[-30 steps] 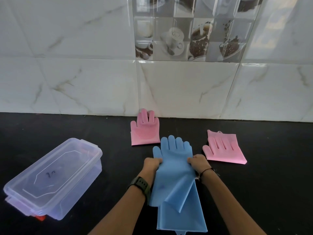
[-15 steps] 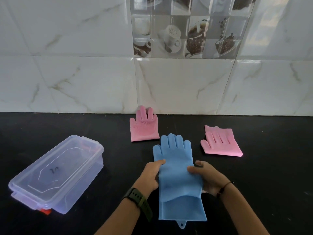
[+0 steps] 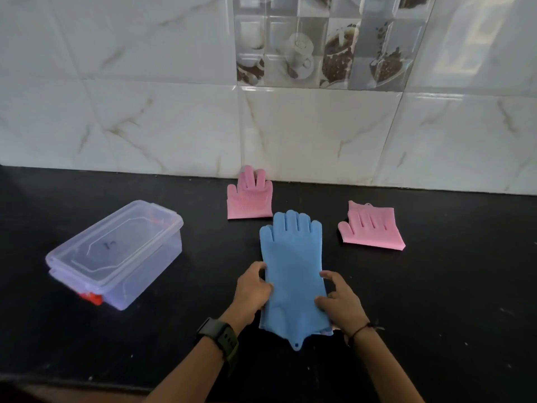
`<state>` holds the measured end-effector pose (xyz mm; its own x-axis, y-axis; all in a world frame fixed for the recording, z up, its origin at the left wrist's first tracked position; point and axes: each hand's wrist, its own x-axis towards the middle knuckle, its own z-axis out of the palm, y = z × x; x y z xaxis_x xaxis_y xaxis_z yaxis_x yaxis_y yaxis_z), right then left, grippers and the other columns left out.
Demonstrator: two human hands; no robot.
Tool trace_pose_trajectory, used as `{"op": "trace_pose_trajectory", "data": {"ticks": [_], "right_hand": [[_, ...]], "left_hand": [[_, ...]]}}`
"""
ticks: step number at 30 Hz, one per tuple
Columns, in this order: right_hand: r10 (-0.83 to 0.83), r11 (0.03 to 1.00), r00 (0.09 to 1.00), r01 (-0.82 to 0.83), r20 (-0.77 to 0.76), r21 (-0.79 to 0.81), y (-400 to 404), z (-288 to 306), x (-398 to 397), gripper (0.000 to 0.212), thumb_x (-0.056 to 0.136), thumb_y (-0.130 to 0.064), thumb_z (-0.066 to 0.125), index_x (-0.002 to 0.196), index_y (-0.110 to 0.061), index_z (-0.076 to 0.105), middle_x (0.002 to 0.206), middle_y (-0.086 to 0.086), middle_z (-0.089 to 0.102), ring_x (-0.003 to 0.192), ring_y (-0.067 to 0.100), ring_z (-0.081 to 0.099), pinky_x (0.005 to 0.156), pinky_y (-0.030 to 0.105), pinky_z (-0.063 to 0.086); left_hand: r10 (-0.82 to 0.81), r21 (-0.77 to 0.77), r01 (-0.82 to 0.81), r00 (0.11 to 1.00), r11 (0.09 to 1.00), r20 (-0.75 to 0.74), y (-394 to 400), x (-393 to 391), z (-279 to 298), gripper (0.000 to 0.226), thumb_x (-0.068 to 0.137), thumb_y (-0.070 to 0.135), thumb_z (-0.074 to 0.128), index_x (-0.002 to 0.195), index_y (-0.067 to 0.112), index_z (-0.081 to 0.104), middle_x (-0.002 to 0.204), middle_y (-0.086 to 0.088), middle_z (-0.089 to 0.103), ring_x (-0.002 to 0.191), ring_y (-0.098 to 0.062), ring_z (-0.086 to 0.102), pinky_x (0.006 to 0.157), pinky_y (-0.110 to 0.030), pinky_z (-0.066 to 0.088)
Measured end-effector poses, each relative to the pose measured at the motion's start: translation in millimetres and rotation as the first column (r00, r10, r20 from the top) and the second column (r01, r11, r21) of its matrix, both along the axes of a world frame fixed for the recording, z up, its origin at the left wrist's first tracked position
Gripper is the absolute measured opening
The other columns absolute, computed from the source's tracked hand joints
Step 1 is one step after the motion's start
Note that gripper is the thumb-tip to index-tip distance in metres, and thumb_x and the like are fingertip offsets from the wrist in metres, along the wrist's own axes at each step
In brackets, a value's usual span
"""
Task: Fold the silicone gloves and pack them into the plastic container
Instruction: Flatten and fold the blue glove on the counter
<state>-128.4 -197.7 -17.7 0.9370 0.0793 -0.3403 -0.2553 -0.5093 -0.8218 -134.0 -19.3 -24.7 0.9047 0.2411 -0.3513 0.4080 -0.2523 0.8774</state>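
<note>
A blue silicone glove (image 3: 292,266) lies flat on the black counter, fingers toward the wall, with a second blue layer just showing under its cuff. My left hand (image 3: 252,290) pinches its left edge near the cuff. My right hand (image 3: 338,301) grips the right edge. One folded pink glove (image 3: 250,196) rests by the wall. Another folded pink glove (image 3: 373,226) lies to the right. The clear plastic container (image 3: 116,254) stands at the left with its lid on.
The black counter (image 3: 450,286) ends at a white tiled wall (image 3: 174,126) just behind the gloves. A red clip (image 3: 91,298) shows at the container's near end. A dark watch (image 3: 218,337) is on my left wrist.
The lifted, draped blue glove has been laid down flat over the other one. Both hands slid from the palm area down to the cuff sides.
</note>
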Motion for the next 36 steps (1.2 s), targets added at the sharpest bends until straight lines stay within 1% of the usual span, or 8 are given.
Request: {"op": "trace_pose_trajectory", "data": {"ticks": [7,11,17,23,27,29,32,36], "right_hand": [[0.182,0.915,0.964,-0.095,0.192,-0.392,-6,-4,-22,0.024,0.094,-0.018,0.040,0.114,-0.025,0.052,0.096,0.007,0.064,0.077,0.020,0.061,0.071,0.034,0.057],[0.407,0.763,0.898,-0.235,0.166,-0.602,-22,-8,-30,0.029,0.096,-0.029,0.036,0.120,-0.034,0.051,0.111,0.001,0.060,0.088,0.016,0.060,0.077,0.029,0.056],[0.899,0.353,0.367,-0.285,0.239,-0.891,-51,-5,-7,0.043,0.085,-0.022,0.061,0.126,-0.027,0.053,0.136,0.002,0.050,0.125,0.024,0.047,0.100,0.034,0.045],[0.974,0.225,0.048,-0.237,0.220,-0.945,-55,-11,14,0.046,0.059,-0.047,0.079,0.101,-0.033,0.070,0.101,-0.015,0.073,0.097,0.005,0.069,0.090,0.023,0.052],[0.925,0.380,0.093,-0.179,0.369,-0.908,-43,-17,13,0.024,0.066,-0.036,0.076,0.089,-0.028,0.074,0.093,-0.011,0.075,0.088,0.006,0.071,0.084,0.021,0.055],[0.767,0.639,0.277,-0.257,0.578,-0.725,-33,-18,12,0.013,0.075,-0.018,0.062,0.082,-0.018,0.074,0.083,-0.004,0.074,0.078,0.012,0.071,0.071,0.023,0.058],[0.181,0.983,0.817,-0.132,0.547,-0.129,-15,-8,23,0.022,0.087,0.000,0.053,0.095,-0.013,0.068,0.087,0.004,0.070,0.078,0.015,0.066,0.065,0.011,0.049],[0.063,0.993,0.978,-0.041,0.197,-0.114,-3,0,53,0.029,0.092,-0.009,0.050,0.120,-0.014,0.047,0.080,-0.002,0.060,0.064,0.009,0.057,0.056,0.016,0.047]], "left_hand": [[-0.099,0.418,0.026,0.983,0.908,0.155,-2,-8,-8,0.032,0.093,0.003,0.050,0.123,0.011,0.057,0.098,-0.011,0.064,0.084,-0.016,0.057,0.077,-0.025,0.046],[-0.394,0.773,0.153,0.909,0.615,0.134,9,-13,-13,0.035,0.094,0.009,0.045,0.127,0.012,0.054,0.114,-0.012,0.054,0.101,-0.024,0.056,0.086,-0.028,0.049],[-0.896,0.956,0.264,0.381,-0.131,-0.228,38,-8,-6,0.045,0.087,0.007,0.058,0.129,0.017,0.048,0.138,-0.008,0.049,0.131,-0.027,0.044,0.115,-0.041,0.035],[-0.905,0.909,0.194,0.149,-0.369,-0.399,53,8,-3,0.046,0.086,0.008,0.061,0.126,0.015,0.040,0.138,-0.016,0.048,0.124,-0.034,0.053,0.098,-0.043,0.050],[-0.937,0.928,0.278,0.175,-0.249,-0.304,63,12,-17,0.034,0.093,0.014,0.051,0.127,0.010,0.049,0.146,-0.013,0.046,0.134,-0.030,0.046,0.106,-0.041,0.046],[-0.929,0.898,0.438,0.346,0.039,-0.128,60,12,-17,0.031,0.094,0.019,0.044,0.122,0.013,0.056,0.135,-0.008,0.058,0.126,-0.022,0.054,0.105,-0.035,0.046],[-0.505,0.505,0.363,0.845,0.783,0.175,43,20,-5,0.020,0.095,0.017,0.043,0.094,0.009,0.062,0.096,-0.010,0.069,0.085,-0.021,0.067,0.082,-0.034,0.053],[-0.095,0.036,0.095,0.996,0.995,-0.001,27,37,2,0.007,0.094,0.013,0.049,0.095,0.014,0.055,0.101,-0.007,0.061,0.087,-0.017,0.061,0.074,-0.028,0.054]]}}
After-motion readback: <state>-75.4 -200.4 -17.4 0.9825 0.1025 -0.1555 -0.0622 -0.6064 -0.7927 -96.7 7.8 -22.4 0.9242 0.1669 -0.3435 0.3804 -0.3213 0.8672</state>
